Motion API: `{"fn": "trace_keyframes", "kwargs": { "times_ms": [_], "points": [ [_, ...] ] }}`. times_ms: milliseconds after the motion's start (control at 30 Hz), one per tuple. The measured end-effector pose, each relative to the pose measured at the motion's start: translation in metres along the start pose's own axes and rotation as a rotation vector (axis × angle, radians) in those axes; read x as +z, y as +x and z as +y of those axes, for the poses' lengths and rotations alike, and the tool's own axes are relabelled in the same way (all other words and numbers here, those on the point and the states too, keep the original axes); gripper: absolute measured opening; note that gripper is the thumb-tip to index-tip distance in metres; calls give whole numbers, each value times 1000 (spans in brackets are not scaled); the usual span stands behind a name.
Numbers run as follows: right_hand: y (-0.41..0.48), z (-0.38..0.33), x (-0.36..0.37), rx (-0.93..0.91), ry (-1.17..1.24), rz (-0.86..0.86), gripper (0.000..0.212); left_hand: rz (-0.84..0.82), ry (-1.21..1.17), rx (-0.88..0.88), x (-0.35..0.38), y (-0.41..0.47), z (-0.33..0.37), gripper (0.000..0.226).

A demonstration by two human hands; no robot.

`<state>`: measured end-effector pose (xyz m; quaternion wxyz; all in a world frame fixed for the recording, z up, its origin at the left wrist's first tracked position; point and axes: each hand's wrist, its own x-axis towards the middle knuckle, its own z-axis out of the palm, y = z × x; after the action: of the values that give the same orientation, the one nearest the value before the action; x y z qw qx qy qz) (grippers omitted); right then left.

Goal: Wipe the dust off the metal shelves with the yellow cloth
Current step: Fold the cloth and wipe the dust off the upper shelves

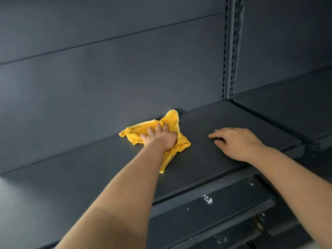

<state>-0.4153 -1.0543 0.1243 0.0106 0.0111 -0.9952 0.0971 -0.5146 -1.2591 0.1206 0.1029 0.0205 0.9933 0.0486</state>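
A crumpled yellow cloth (172, 123) lies on the dark grey metal shelf (89, 169), close to the back panel. My left hand (159, 136) presses down flat on the cloth with its fingers spread over it, arm stretched far forward. My right hand (237, 142) rests palm down on the bare shelf to the right of the cloth, a hand's width away, holding nothing.
A dark back panel (107, 78) rises behind the shelf. A slotted upright post (231, 51) stands at the right, with a neighbouring shelf (287, 112) beyond it. Lower shelves (215, 203) below the front edge carry white specks.
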Motion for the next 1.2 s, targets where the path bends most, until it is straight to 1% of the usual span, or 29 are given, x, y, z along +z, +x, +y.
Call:
{"fn": "trace_keyframes", "kwargs": {
  "times_ms": [133, 233, 267, 367, 400, 567, 667, 767, 967, 1200],
  "points": [
    [6, 10, -5, -68, -32, -90, 42, 6, 22, 52, 4, 1, 38, 61],
    [7, 16, -5, -73, -24, -69, 47, 1, 34, 85, 8, -3, 67, 61],
    [6, 19, -6, -69, 22, -48, 49, 0, 35, 88, 9, -5, 73, 61],
    [4, 30, -12, -17, 262, -19, 52, 0, 36, 93, 12, -16, 83, 60],
    [3, 32, -11, -15, 290, -19, 51, 4, 39, 102, 14, -21, 84, 60],
    [-9, 7, 5, -26, 211, -1, 47, 30, 36, 153, 20, -49, 71, 58],
    [-18, -18, 7, -36, 213, 50, 52, 33, 27, 132, 20, -63, 51, 57],
    [-27, -48, 6, -41, 219, 63, 50, 29, 16, 87, 19, -75, 19, 56],
    [-38, -122, 18, -90, 120, 39, 40, 41, -3, 9, 14, -103, -76, 55],
    [-52, -230, 39, -194, 52, 20, 35, 69, -31, -81, 11, -137, -185, 56]
  ]
}}
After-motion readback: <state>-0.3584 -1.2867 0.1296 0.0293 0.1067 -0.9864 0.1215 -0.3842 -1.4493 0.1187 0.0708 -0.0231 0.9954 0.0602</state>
